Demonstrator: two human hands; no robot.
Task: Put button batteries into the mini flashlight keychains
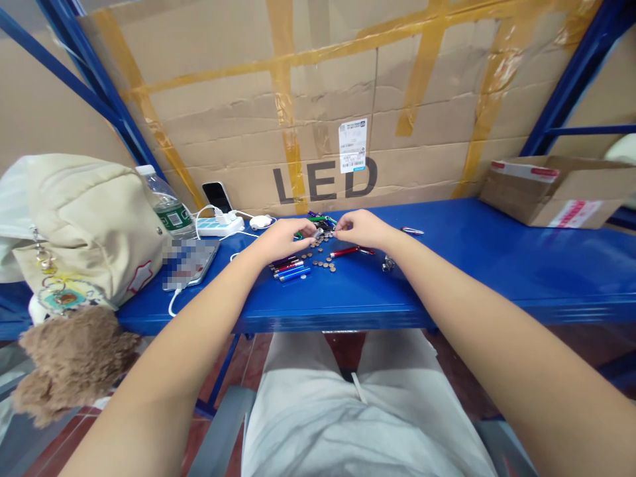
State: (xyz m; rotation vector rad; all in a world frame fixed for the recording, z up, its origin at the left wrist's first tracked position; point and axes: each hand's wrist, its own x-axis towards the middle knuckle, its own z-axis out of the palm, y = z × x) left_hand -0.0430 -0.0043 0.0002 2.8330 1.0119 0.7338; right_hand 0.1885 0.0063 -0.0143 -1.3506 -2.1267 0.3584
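Small silvery cylinder (318,233), held between thumb and forefinger of the left hand (288,240), just beyond and left of the red pen (344,252). Reaching in from the left of that pen, palm down, wrist slightly bent, fingers drawn narrow. Directly beyond the red pen, right hand (365,228) arched, thumb and forefinger pinched nearly together, facing the left fingertips; impossible to tell whether gripping anything. Both forearms stretched forward over the table's front edge, well apart at the elbows and converging beyond the red pen.

Nearer than the red pen, front rim of the blue table (447,265); well beyond it, large upright cardboard marked LED (422,86), limiting forward reach. Widest room on the right of the pen, as far as the open carton (527,199). Tighter on its left: blue tubes (295,274) side by side, then a phone (199,255) farther out.

Cylinder short, shiny, partly hidden by fingers. Coppery discs (326,264) scattered just left of the red pen.
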